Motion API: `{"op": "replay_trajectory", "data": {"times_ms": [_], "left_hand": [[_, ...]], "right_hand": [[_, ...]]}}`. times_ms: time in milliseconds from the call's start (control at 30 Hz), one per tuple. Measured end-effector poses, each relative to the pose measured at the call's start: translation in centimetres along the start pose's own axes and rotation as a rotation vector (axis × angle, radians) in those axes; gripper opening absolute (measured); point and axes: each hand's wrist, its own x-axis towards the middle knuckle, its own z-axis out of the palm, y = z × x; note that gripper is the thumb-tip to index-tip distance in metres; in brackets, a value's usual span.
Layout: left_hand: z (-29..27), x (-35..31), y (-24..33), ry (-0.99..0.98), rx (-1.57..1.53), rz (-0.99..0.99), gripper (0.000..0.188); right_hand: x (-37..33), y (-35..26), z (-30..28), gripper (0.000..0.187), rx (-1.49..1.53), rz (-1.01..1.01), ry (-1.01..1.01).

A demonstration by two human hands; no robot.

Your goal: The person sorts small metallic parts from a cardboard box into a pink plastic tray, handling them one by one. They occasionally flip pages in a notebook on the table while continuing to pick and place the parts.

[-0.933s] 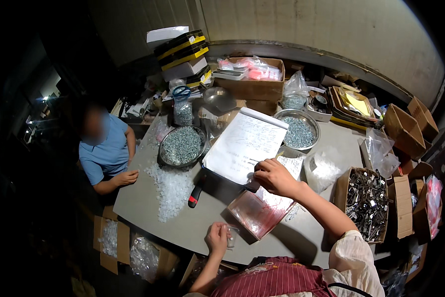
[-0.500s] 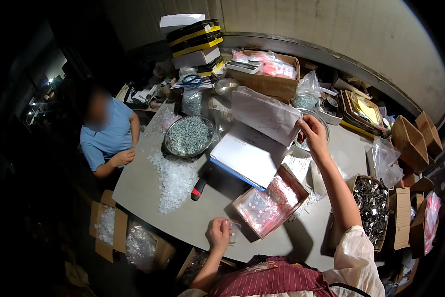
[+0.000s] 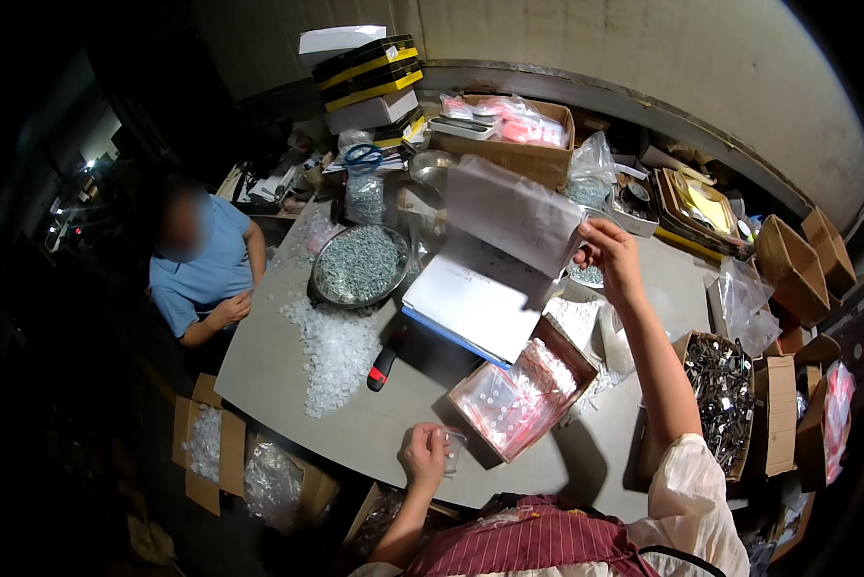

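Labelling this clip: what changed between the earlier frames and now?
The right hand has moved away from the body and rightward, lifting the top pages of the writing pad. The left hand still holds the small clear bag; the red-and-black handle stays on the table.

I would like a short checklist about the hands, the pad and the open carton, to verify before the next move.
1. Right hand grips the lifted pages: ok, at their right edge.
2. Left hand has the small clear bag: ok, held near the table's near edge.
3. Contents of that bag identified: cannot tell, too small.
4. Carton wholly uncovered: not ok, in this view the near corner of the pad overlaps it.
5. Black-and-red handle apart from both hands: ok.
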Motion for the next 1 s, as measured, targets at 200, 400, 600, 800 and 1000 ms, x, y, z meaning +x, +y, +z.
{"op": "replay_trajectory", "data": {"times_ms": [200,400,600,800,1000], "left_hand": [[0.1,0.0,0.5,0.012,0.029,-0.011,0.012],[-0.1,-0.1,0.2,0.055,0.094,0.01,0.014],[0.1,0.0,0.6,0.026,0.022,0.022,0.012],[0.4,0.1,0.6,-0.004,0.019,0.016,0.011],[-0.3,-0.4,-0.6,0.011,0.062,0.029,0.011]], "right_hand": [[3.1,-2.8,-1.3,0.022,0.046,-0.076,0.005],[7.9,-4.7,-2.0,0.023,-0.019,-0.133,0.065],[14.4,-3.7,-7.4,0.016,-0.036,-0.041,0.181],[15.9,0.2,-10.8,0.013,0.265,0.163,0.152],[8.1,0.6,-3.8,0.017,0.096,0.406,-0.304]]}}
